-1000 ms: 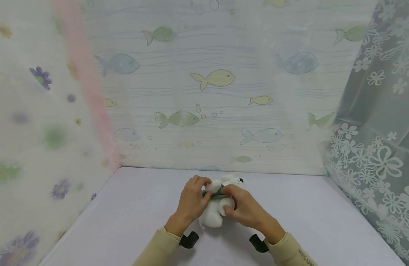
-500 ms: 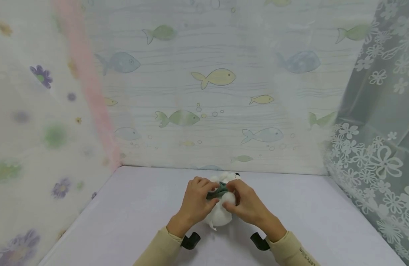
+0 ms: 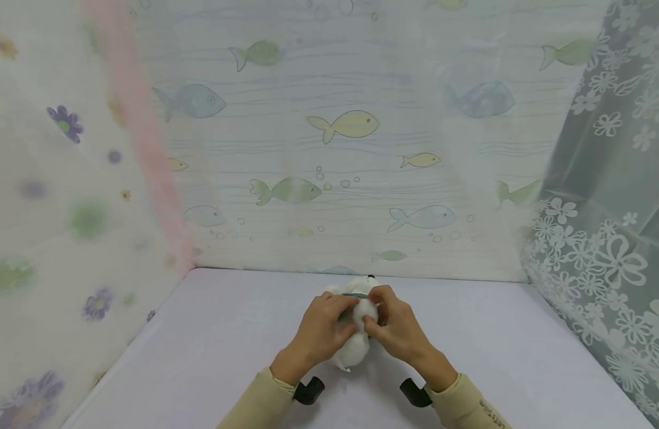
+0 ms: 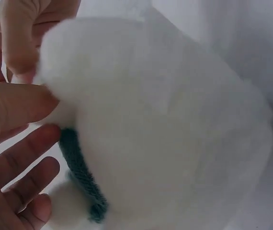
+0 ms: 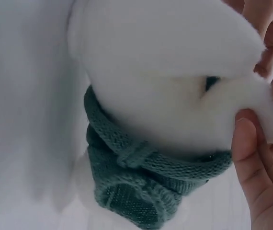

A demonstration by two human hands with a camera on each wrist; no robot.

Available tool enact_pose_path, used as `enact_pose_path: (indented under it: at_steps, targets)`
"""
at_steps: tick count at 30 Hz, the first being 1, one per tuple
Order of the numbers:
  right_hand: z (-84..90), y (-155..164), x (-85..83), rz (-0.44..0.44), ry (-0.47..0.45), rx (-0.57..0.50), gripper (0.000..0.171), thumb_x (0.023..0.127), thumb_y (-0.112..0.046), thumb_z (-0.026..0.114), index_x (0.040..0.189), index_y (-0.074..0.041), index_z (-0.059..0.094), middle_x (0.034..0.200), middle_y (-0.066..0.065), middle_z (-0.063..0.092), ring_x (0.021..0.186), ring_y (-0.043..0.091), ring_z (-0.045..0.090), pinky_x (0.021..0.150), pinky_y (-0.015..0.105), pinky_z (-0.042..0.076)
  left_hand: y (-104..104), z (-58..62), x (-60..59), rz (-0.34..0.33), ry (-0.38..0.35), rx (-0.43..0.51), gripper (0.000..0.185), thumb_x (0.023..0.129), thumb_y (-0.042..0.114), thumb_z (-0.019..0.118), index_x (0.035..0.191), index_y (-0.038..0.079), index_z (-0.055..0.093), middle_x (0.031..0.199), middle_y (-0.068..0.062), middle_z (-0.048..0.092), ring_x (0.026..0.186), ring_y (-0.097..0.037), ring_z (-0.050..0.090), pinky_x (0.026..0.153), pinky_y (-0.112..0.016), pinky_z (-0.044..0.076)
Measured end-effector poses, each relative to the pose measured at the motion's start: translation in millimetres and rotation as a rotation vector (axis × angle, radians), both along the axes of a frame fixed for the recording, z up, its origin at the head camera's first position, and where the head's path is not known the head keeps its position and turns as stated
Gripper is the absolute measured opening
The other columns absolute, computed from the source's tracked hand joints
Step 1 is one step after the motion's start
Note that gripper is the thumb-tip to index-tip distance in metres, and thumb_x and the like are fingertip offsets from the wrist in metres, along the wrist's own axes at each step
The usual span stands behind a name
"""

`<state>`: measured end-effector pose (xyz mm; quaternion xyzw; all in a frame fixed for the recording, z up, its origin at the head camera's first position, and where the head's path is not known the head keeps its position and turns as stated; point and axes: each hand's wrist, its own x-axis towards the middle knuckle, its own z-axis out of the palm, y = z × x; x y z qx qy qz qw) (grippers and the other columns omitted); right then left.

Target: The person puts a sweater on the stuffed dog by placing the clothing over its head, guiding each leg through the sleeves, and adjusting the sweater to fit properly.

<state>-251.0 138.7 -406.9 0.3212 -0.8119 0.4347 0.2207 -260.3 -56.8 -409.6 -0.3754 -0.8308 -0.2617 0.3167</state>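
A white plush toy animal (image 3: 353, 351) lies on the table, its black nose (image 3: 370, 276) at the far end. Its teal knitted garment (image 5: 151, 167) is bunched around the body, with an armhole hanging loose in the right wrist view. My right hand (image 3: 398, 328) pinches one stubby white limb (image 5: 251, 96) between thumb and fingertips. My left hand (image 3: 321, 328) holds the toy's other side, thumb and forefinger at the plush beside the teal knit (image 4: 81, 172). In the left wrist view its other fingers (image 4: 28, 187) are spread. The hands partly hide the toy's middle.
The white tabletop (image 3: 227, 333) extends around the toy. Behind it hangs a fish-print curtain (image 3: 329, 155), with flowered sheets at left and right. Black wrist camera mounts (image 3: 309, 391) sit below both wrists.
The toy has turned, its nose shifting left and away. My left hand has moved right, closer to the right hand. Less teal knit shows in the head view.
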Motion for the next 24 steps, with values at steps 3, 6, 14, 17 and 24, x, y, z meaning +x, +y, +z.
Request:
enact_pose_path:
  at_steps: [3, 6, 14, 17, 24]
  targets:
    - [-1.4, -0.4, -1.6, 0.042, 0.018, -0.035, 0.034, 0.083, 0.003, 0.068, 0.109, -0.008, 0.051, 0.098, 0.004, 0.061, 0.068, 0.010, 0.063, 0.057, 0.025, 0.053, -1.4, -0.1, -2.0, 0.003, -0.006, 0.025, 0.050, 0.073, 0.016, 0.084, 0.117, 0.009, 0.062, 0.099, 0.000, 0.067, 0.084, -0.015, 0.058, 0.074, -0.032, 0.047]
    - [-2.5, 0.3, -3.2, 0.056, 0.011, -0.064, 0.027, 0.086, 0.005, 0.064, 0.108, -0.007, 0.053, 0.099, 0.005, 0.062, 0.077, 0.015, 0.067, 0.063, 0.028, 0.055, -3.9, 0.5, -4.0, 0.013, -0.026, 0.046, 0.053, 0.072, 0.014, 0.084, 0.119, 0.009, 0.060, 0.102, -0.001, 0.066, 0.088, -0.015, 0.059, 0.078, -0.031, 0.048]
    - [-5.0, 5.6, -7.9, -0.120, -0.002, -0.049, 0.023, 0.080, 0.004, 0.062, 0.101, -0.002, 0.057, 0.085, -0.002, 0.058, 0.068, 0.007, 0.058, 0.059, 0.025, 0.051, -5.4, 3.3, -3.6, -0.003, -0.075, 0.041, 0.055, 0.073, 0.016, 0.083, 0.120, 0.009, 0.058, 0.107, -0.002, 0.064, 0.093, -0.015, 0.059, 0.080, -0.031, 0.048]
    - [-6.0, 6.3, -9.3, -0.129, -0.008, -0.055, 0.024, 0.079, 0.002, 0.065, 0.101, -0.001, 0.057, 0.083, -0.002, 0.056, 0.068, 0.008, 0.058, 0.061, 0.025, 0.051, -5.1, 3.5, -3.7, -0.009, -0.067, 0.039, 0.052, 0.073, 0.013, 0.083, 0.118, 0.008, 0.058, 0.107, -0.003, 0.064, 0.093, -0.016, 0.059, 0.080, -0.031, 0.049]
    - [-5.8, 4.9, -7.9, -0.101, -0.044, -0.055, 0.025, 0.081, 0.000, 0.068, 0.103, -0.002, 0.057, 0.088, 0.003, 0.058, 0.074, 0.009, 0.060, 0.065, 0.027, 0.053, -8.4, 1.1, -5.1, 0.037, -0.085, 0.064, 0.043, 0.070, 0.006, 0.076, 0.110, 0.007, 0.059, 0.102, -0.002, 0.064, 0.088, -0.015, 0.058, 0.077, -0.031, 0.048]
